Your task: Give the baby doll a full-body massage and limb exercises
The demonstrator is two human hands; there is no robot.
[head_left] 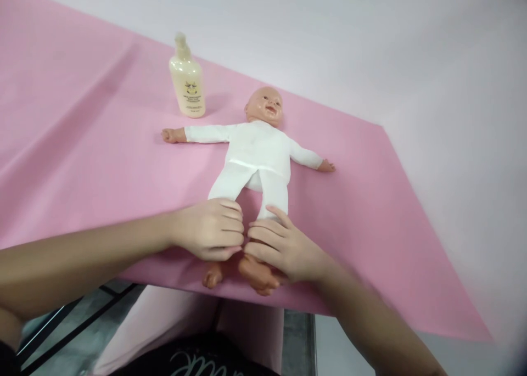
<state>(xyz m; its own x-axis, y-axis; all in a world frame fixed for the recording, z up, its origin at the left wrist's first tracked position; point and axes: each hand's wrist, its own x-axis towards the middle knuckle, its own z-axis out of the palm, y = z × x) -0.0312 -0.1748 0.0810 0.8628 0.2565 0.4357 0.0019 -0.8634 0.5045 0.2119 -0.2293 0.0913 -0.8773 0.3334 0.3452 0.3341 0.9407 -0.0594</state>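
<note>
Two curled hands [213, 229] [287, 248] around doll legs [275, 192]

A pink-covered table [370, 228] stands before a pale backdrop [370, 46]; grey floor [295, 337] shows below.

- open tabletop [370, 228] lies right of the doll [260, 145], past its spread arm
- a pump bottle [190, 90] stands beyond the other arm, blocking passage
- left hand [212, 228] and right hand [284, 244] crowd the doll's shins
</note>
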